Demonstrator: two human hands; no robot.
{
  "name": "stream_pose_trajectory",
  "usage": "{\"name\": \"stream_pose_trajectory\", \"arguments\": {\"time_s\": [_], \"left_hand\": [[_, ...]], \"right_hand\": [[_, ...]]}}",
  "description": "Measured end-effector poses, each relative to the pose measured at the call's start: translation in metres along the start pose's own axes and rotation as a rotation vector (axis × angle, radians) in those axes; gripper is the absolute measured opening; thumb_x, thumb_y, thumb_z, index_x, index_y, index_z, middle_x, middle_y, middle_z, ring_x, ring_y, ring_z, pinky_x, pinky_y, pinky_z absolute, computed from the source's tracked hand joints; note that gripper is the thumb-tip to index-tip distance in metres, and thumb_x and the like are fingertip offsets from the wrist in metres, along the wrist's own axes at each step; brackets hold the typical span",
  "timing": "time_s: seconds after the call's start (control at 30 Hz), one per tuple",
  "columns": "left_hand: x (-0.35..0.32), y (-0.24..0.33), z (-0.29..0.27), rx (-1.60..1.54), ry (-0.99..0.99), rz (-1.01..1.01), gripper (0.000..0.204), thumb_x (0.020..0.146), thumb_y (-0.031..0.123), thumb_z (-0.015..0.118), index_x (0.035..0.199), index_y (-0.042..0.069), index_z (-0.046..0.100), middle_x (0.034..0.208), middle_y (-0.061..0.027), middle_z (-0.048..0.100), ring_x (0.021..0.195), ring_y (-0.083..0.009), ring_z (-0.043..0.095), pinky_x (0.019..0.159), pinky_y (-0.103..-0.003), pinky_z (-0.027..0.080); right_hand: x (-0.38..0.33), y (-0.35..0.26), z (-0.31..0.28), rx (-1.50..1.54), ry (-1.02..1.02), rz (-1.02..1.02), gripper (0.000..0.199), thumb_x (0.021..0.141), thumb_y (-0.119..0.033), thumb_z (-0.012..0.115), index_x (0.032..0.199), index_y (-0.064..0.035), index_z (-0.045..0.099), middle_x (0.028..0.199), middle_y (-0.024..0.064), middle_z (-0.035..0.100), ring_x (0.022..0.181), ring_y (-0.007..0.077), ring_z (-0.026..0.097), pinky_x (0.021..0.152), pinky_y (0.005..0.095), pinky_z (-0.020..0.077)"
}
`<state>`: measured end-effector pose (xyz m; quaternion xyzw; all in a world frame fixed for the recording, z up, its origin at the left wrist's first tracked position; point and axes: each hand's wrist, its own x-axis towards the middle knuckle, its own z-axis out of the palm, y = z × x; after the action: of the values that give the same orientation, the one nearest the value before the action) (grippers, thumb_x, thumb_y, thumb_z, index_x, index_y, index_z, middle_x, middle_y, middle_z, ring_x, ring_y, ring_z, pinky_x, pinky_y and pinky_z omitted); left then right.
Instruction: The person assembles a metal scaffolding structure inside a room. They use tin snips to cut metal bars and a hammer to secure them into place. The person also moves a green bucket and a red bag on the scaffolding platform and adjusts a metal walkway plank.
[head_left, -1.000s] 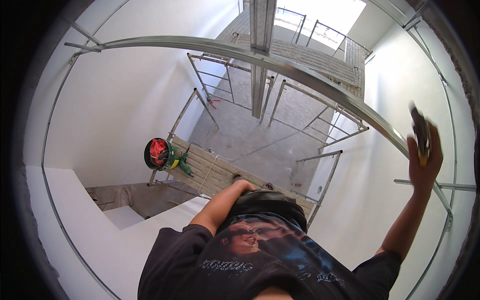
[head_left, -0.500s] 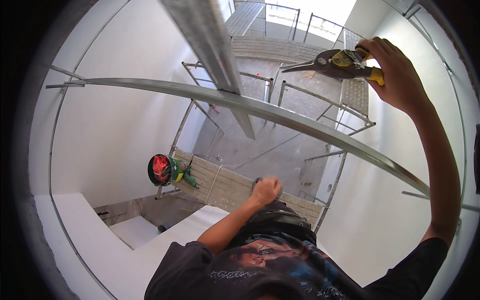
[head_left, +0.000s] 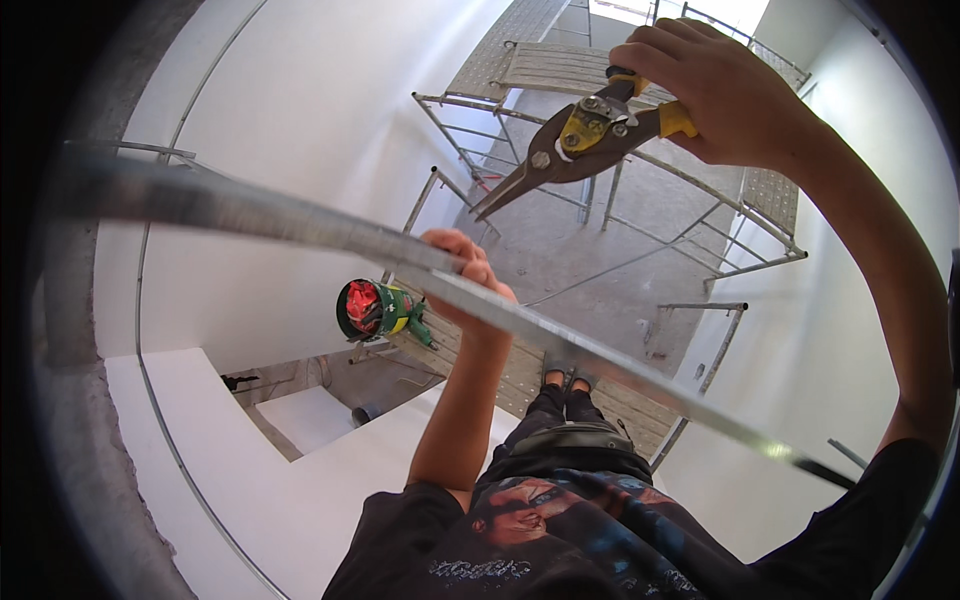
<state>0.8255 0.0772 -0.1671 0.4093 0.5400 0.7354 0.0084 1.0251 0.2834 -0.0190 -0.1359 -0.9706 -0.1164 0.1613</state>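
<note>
A galvanized metal channel [head_left: 590, 340] crosses in front of me from the upper left to the lower right, its left part close and blurred. My left hand [head_left: 468, 278] is closed around it near the middle, fingertips over its upper edge; whether one or two lengths overlap there I cannot tell. Raised at the upper right, my right hand [head_left: 715, 90] grips tin snips [head_left: 590, 130] with yellow-and-black handles spread somewhat apart. Their dark blades point down and left, above the channel and apart from it, close to my left hand.
Below, my feet stand on a scaffold plank [head_left: 520, 385]. A green bucket [head_left: 402, 308] with red stuff inside sits at its left end, beside a green power tool [head_left: 422, 328]. Scaffold frames [head_left: 720, 230] and further planks [head_left: 560, 68] stand ahead. White walls [head_left: 270, 200] flank both sides.
My left hand has risen from near my waist to the channel. The snips have moved left and nearer. The metal piece that jutted in from the top no longer shows there.
</note>
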Motion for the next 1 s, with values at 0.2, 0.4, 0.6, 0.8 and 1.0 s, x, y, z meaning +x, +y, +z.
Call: {"name": "stream_pose_trajectory", "arguments": {"time_s": [0.2,0.4,0.6,0.8,1.0], "left_hand": [[0.009,0.02,0.009,0.167,0.067,0.103,0.07,0.092,0.077,0.046,0.084,0.007,0.041,0.063,0.0009,0.037,0.049,-0.0073,0.035,0.044,-0.021,0.028],[0.003,0.016,0.006,0.141,0.047,0.05,0.068,0.093,0.076,0.043,0.083,0.008,0.038,0.065,0.001,0.037,0.049,-0.0065,0.035,0.043,-0.021,0.027],[0.006,0.0,-0.001,0.167,0.084,0.207,0.069,0.097,0.075,0.033,0.088,0.006,0.04,0.062,0.0007,0.039,0.043,-0.0056,0.033,0.038,-0.019,0.028],[0.007,0.0,-0.007,0.171,0.02,0.23,0.068,0.098,0.072,0.034,0.091,0.005,0.041,0.061,0.0034,0.033,0.043,-0.0032,0.031,0.038,-0.018,0.028],[0.008,-0.004,-0.005,0.136,0.022,0.236,0.067,0.099,0.071,0.034,0.092,0.005,0.042,0.062,0.0041,0.034,0.043,-0.0023,0.031,0.037,-0.018,0.03]], "right_hand": [[0.03,-0.007,-0.007,0.114,-0.162,-0.205,0.051,0.082,-0.028,0.078,0.123,-0.0077,0.055,0.114,0.0098,0.06,0.109,0.0278,0.058,0.093,0.04,0.0487],[0.037,-0.002,0.003,0.184,-0.097,-0.279,0.053,0.079,-0.025,0.081,0.122,-0.0083,0.055,0.115,0.0094,0.059,0.11,0.0282,0.057,0.095,0.0401,0.0484],[0.04,0.005,0.006,0.2,-0.1,-0.279,0.06,0.075,-0.022,0.084,0.123,-0.0099,0.052,0.115,0.0084,0.058,0.111,0.0274,0.057,0.095,0.0399,0.0495],[0.033,0.008,-0.001,0.17,-0.038,-0.322,0.063,0.071,-0.022,0.088,0.122,-0.0118,0.051,0.114,0.0079,0.058,0.107,0.0278,0.058,0.092,0.0389,0.0509],[0.029,0.002,0.009,0.194,0.058,-0.357,0.061,0.071,-0.022,0.088,0.119,-0.0117,0.052,0.114,0.0076,0.058,0.107,0.0267,0.059,0.092,0.0385,0.0506]]}}
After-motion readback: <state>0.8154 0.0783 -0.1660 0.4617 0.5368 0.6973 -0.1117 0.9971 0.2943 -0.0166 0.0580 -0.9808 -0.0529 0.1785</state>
